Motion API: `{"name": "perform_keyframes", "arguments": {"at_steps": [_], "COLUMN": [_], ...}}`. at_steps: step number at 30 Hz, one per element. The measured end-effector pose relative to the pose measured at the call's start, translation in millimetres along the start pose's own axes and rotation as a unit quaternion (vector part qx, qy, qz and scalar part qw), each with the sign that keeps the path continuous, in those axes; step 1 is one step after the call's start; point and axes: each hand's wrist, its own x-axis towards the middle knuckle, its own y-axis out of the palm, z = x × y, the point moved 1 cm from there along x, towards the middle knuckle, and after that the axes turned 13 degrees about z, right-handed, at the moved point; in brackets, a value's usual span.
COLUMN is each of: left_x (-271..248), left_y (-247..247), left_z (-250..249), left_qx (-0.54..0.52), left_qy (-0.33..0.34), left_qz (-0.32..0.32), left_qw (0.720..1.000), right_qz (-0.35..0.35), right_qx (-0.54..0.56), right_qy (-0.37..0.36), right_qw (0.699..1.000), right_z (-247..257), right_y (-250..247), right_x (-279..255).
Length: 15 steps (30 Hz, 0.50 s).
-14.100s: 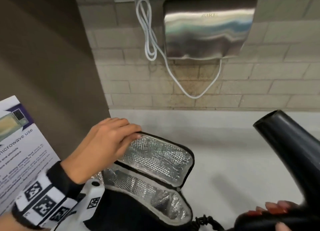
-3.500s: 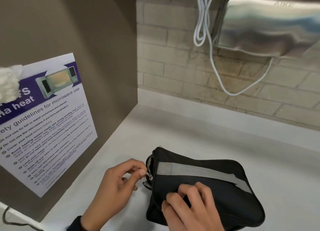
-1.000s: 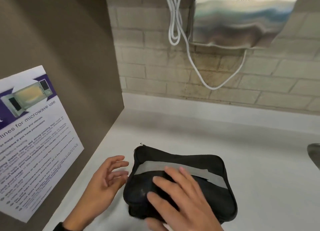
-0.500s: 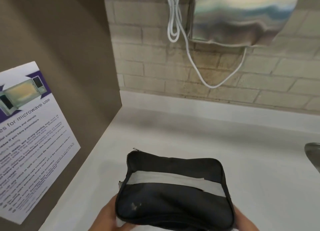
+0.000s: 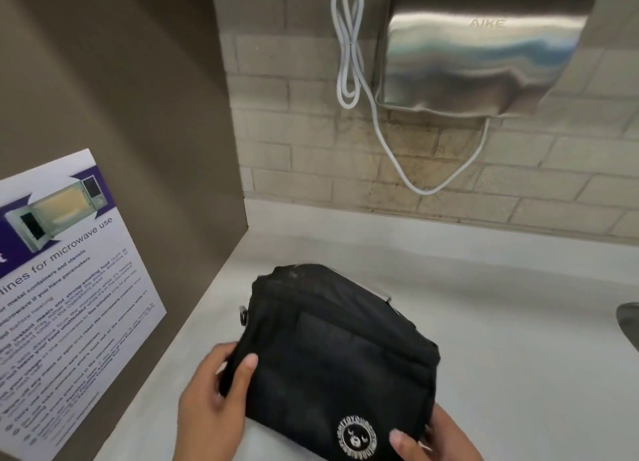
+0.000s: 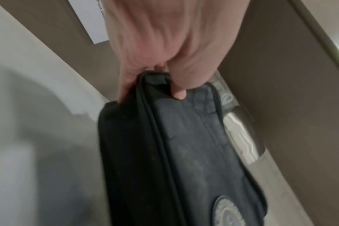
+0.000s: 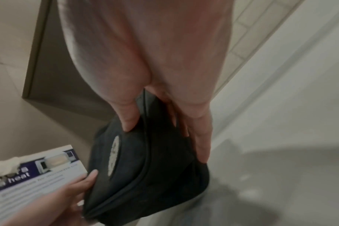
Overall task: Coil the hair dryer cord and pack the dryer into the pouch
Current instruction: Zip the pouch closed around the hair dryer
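A black zipped pouch [image 5: 332, 357] with a round white logo patch [image 5: 357, 439] is lifted and tilted over the white counter [image 5: 484, 305]. My left hand [image 5: 214, 398] grips its left end, thumb on top and fingers beneath. The left wrist view shows that thumb pressed on the pouch [image 6: 176, 152]. My right hand [image 5: 432, 440] holds the near right corner, thumb by the patch; the right wrist view shows its fingers curled round the pouch [image 7: 145, 175]. The hair dryer and its cord are out of sight.
A brown side panel [image 5: 121, 114] with a microwave poster [image 5: 62, 270] stands at left. On the brick wall hang a steel hand dryer [image 5: 484, 45] and its looped white cable [image 5: 349, 56]. A metal edge [image 5: 631, 322] shows at far right.
The pouch has been picked up off the counter and turned over: the grey strap side faced up before, now the logo side does. Both hands moved from resting on it to gripping its ends.
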Motion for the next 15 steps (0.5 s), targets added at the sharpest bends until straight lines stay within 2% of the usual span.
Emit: {"name": "perform_keyframes", "arguments": {"at_steps": [1, 5, 7, 10, 15], "left_x": [8, 55, 86, 130, 192], "left_y": [-4, -18, -21, -21, -14], "left_z": [-2, -17, -14, -7, 6], "left_qx": [0.008, 0.069, 0.073, 0.050, 0.008], "left_qy": [0.010, 0.052, 0.032, -0.008, -0.062], "left_qz": [-0.006, 0.014, 0.038, 0.059, 0.058], "left_qw": [1.000, 0.996, 0.996, 0.997, 0.996], "right_qz": [0.020, -0.023, -0.035, -0.005, 0.025], "right_qx": [0.005, 0.030, 0.035, 0.020, 0.036], "right_qy": [-0.005, 0.002, -0.003, -0.001, 0.022], "right_qw": [1.000, 0.999, 0.999, 1.000, 0.999], "right_z": [10, 30, 44, 55, 55], "right_y": [7, 14, 16, 11, -8], "right_x": [3, 42, 64, 98, 155]}}
